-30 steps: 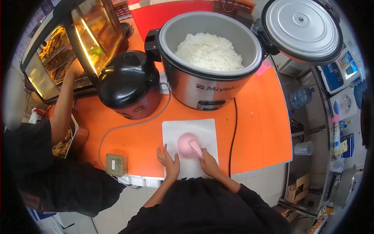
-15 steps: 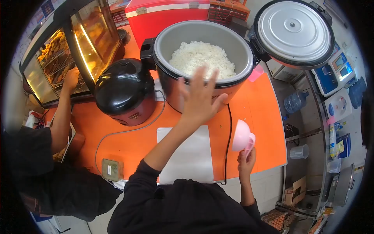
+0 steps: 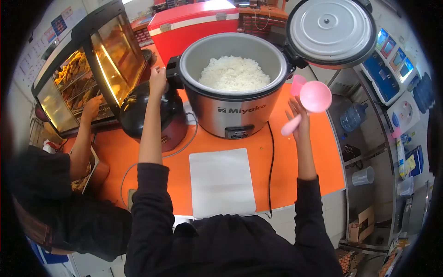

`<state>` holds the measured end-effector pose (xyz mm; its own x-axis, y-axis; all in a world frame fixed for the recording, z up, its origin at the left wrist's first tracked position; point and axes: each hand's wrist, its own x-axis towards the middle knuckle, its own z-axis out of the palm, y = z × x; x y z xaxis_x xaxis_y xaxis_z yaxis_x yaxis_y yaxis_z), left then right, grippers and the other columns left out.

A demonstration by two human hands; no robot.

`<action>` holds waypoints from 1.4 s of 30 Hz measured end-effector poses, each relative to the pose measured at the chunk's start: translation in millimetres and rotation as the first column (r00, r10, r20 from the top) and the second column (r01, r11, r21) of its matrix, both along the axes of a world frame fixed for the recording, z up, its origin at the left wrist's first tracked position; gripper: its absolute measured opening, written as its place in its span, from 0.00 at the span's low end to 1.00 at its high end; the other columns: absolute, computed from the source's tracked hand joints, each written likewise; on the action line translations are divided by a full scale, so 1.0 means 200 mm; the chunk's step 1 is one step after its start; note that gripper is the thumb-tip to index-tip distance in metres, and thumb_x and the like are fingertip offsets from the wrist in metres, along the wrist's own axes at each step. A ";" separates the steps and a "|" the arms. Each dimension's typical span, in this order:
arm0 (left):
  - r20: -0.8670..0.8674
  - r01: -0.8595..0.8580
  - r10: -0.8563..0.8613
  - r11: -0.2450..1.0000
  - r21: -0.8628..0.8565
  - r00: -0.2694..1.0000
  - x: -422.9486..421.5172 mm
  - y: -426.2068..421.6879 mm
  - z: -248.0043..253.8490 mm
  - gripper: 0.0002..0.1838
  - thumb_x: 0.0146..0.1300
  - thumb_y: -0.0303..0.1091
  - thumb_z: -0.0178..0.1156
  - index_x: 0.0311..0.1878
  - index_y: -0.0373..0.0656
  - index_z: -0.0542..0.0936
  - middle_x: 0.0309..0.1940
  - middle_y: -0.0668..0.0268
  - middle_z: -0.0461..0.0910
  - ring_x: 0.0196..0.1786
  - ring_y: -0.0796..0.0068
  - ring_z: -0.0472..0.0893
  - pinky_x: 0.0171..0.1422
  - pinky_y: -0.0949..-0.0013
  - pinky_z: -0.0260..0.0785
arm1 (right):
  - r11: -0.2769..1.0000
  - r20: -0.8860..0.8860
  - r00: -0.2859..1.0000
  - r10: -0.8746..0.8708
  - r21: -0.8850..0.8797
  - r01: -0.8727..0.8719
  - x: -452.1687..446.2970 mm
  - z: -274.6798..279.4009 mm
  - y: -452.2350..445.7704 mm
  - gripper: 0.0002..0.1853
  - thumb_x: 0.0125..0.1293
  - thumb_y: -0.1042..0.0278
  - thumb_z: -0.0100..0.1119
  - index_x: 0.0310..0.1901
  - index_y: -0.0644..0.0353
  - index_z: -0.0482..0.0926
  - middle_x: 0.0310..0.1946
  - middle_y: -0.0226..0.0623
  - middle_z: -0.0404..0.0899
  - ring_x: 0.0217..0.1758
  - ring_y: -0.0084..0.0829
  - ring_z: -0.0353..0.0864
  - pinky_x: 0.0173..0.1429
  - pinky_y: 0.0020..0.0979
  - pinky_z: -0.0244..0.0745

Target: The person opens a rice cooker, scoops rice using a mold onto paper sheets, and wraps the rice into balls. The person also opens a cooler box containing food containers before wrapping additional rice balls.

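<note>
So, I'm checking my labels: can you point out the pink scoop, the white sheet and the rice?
Pink scoop (image 3: 315, 96): head view, on its round bowl.
White sheet (image 3: 222, 182): head view, on its bare middle.
Rice (image 3: 234, 74): head view, on the middle of the heap.

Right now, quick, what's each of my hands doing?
Left hand: fingers curled beside the big cooker's side handle; whether it grips can't be told.
Right hand: holding the pink scoop, some fingers extended.

Yellow-lit display case, dark fisheye-warped edges
</note>
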<state>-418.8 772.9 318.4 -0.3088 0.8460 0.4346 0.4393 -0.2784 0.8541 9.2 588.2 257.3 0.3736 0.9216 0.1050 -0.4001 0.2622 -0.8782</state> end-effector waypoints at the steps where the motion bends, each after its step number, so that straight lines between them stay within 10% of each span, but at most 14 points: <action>1: -0.056 0.021 -0.027 0.994 -0.105 0.998 0.03 0.05 0.02 0.24 0.63 0.42 0.49 0.54 0.30 0.68 0.49 0.48 0.73 0.55 0.59 0.72 0.60 0.64 0.60 | 0.998 -0.090 0.995 0.039 0.047 -0.035 0.04 -0.03 0.11 0.25 0.62 0.65 0.47 0.62 0.58 0.60 0.62 0.42 0.62 0.67 0.34 0.59 0.66 0.42 0.56; 5: -0.210 0.095 -0.127 0.983 -0.159 0.969 0.01 0.29 -0.07 0.23 0.66 0.41 0.42 0.52 0.30 0.70 0.49 0.47 0.74 0.55 0.58 0.72 0.59 0.63 0.61 | 0.995 -0.442 0.893 0.086 0.083 -0.055 0.17 -0.13 0.42 0.23 0.60 0.69 0.45 0.59 0.59 0.63 0.61 0.43 0.64 0.67 0.36 0.60 0.66 0.43 0.56; 11: -0.122 0.129 -0.138 0.989 -0.078 0.983 0.10 0.16 -0.03 0.20 0.66 0.36 0.39 0.49 0.30 0.72 0.46 0.49 0.76 0.51 0.58 0.74 0.57 0.63 0.62 | 0.984 -0.477 0.868 0.139 0.162 -0.068 0.35 -0.09 0.78 0.25 0.54 0.69 0.45 0.57 0.60 0.64 0.55 0.39 0.70 0.58 0.33 0.69 0.61 0.39 0.64; 14: -0.147 0.105 -0.109 0.994 -0.037 0.983 0.06 0.22 -0.08 0.20 0.61 0.29 0.37 0.52 0.30 0.71 0.42 0.49 0.77 0.48 0.60 0.76 0.55 0.64 0.64 | 0.549 -0.259 0.547 0.796 0.688 -0.475 0.53 -0.24 1.06 0.21 0.50 0.64 0.48 0.48 0.58 0.71 0.45 0.38 0.76 0.46 0.35 0.76 0.50 0.40 0.73; 16: -0.167 0.085 -0.103 0.991 -0.106 0.981 0.06 0.20 -0.05 0.22 0.58 0.28 0.37 0.53 0.32 0.71 0.39 0.50 0.78 0.44 0.58 0.78 0.52 0.63 0.66 | 0.950 -0.498 0.854 0.154 0.312 0.010 0.31 0.02 0.95 0.20 0.53 0.60 0.45 0.48 0.57 0.72 0.47 0.37 0.76 0.46 0.38 0.77 0.52 0.40 0.73; 29: -0.226 -0.025 -0.009 0.989 -0.146 0.974 0.08 -0.05 0.02 0.20 0.62 0.33 0.38 0.54 0.37 0.70 0.40 0.46 0.77 0.45 0.49 0.77 0.51 0.56 0.66 | 0.891 -0.317 0.933 0.174 0.454 -0.012 0.29 0.12 0.88 0.21 0.54 0.62 0.50 0.51 0.56 0.71 0.49 0.35 0.75 0.51 0.35 0.74 0.58 0.38 0.69; 33: -0.236 0.010 -0.030 0.996 -0.084 0.971 0.06 -0.10 -0.01 0.19 0.65 0.32 0.38 0.55 0.36 0.69 0.45 0.44 0.75 0.51 0.49 0.74 0.55 0.59 0.64 | 0.843 -0.165 0.896 0.413 0.442 -0.307 0.40 0.12 0.69 0.19 0.55 0.64 0.51 0.48 0.60 0.72 0.44 0.36 0.77 0.47 0.32 0.75 0.55 0.35 0.70; 36: -0.133 0.069 -0.071 0.997 -0.024 0.988 0.04 -0.08 -0.03 0.20 0.65 0.32 0.38 0.56 0.35 0.68 0.49 0.44 0.73 0.54 0.51 0.72 0.59 0.61 0.62 | 0.996 -0.008 0.997 -0.075 0.058 0.075 0.57 -0.02 0.54 0.18 0.58 0.61 0.52 0.46 0.64 0.72 0.41 0.43 0.76 0.47 0.34 0.75 0.56 0.32 0.68; 39: -0.018 0.081 -0.082 0.996 -0.043 0.996 0.05 -0.04 -0.07 0.20 0.65 0.31 0.37 0.57 0.33 0.68 0.50 0.46 0.73 0.55 0.53 0.72 0.60 0.61 0.61 | 0.853 0.349 0.816 -0.460 -0.079 0.515 0.41 -0.01 -0.06 0.12 0.57 0.63 0.56 0.35 0.64 0.72 0.30 0.33 0.72 0.33 0.23 0.73 0.35 0.24 0.68; 41: -0.003 0.047 -0.047 0.999 -0.005 0.999 0.08 -0.06 -0.02 0.20 0.64 0.30 0.37 0.56 0.33 0.69 0.48 0.47 0.74 0.53 0.57 0.74 0.58 0.64 0.62 | 0.645 0.619 0.287 -0.731 0.489 0.587 0.35 -0.10 -0.31 0.33 0.62 0.52 0.50 0.63 0.65 0.56 0.60 0.48 0.60 0.63 0.41 0.61 0.63 0.42 0.58; 42: 0.069 0.070 -0.068 0.997 -0.031 0.995 0.10 -0.08 0.00 0.20 0.64 0.29 0.37 0.57 0.33 0.69 0.48 0.48 0.75 0.52 0.59 0.74 0.58 0.65 0.62 | 0.738 0.653 0.361 -0.666 0.507 0.446 0.18 0.12 -0.34 0.32 0.62 0.54 0.50 0.62 0.65 0.55 0.56 0.46 0.63 0.55 0.36 0.67 0.55 0.35 0.63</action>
<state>-399.4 757.3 318.4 -0.2771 0.8799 0.3860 0.3606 -0.2771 0.8906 45.9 519.9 281.4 0.4596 0.4424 0.7701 0.6919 0.3653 -0.6228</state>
